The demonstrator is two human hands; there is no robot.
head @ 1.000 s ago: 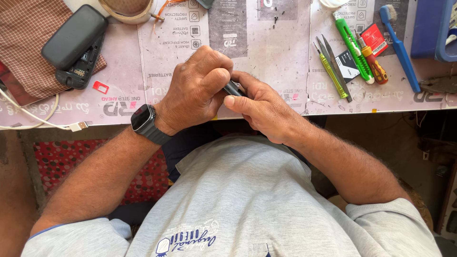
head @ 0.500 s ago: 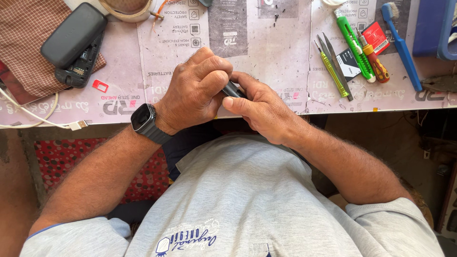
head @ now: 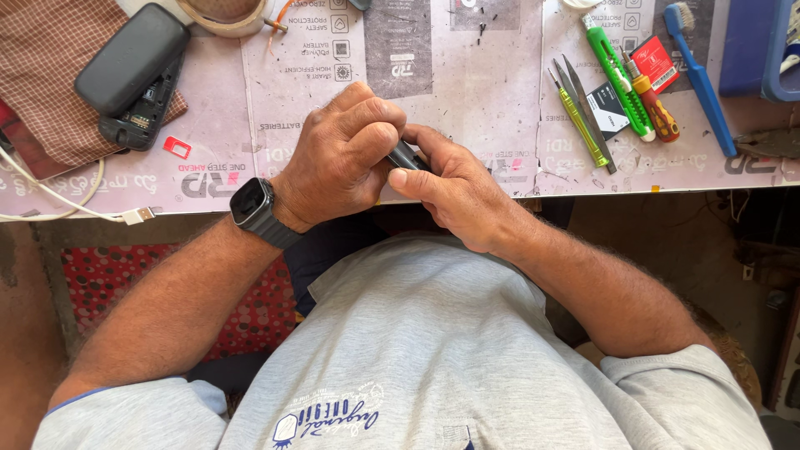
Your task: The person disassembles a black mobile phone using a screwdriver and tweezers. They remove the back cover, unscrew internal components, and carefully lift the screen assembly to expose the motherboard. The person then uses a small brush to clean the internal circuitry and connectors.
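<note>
Left hand [head: 346, 158]: mine, fingers curled tight over the small black device [head: 407, 156]
Right hand [head: 454, 196]: mine, thumb and fingers pinching that device from the other side
Tabletop [head: 467, 100]: just under both hands
Small black device: between my hands, at the tabletop's near edge
Green utility knife [head: 618, 79]: well right

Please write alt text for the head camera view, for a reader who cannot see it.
Seen from above, a seated person's left hand and right hand close together on a small black object at a workbench edge. A black phone lies far left; a green utility knife and blue brush lie right.
</note>
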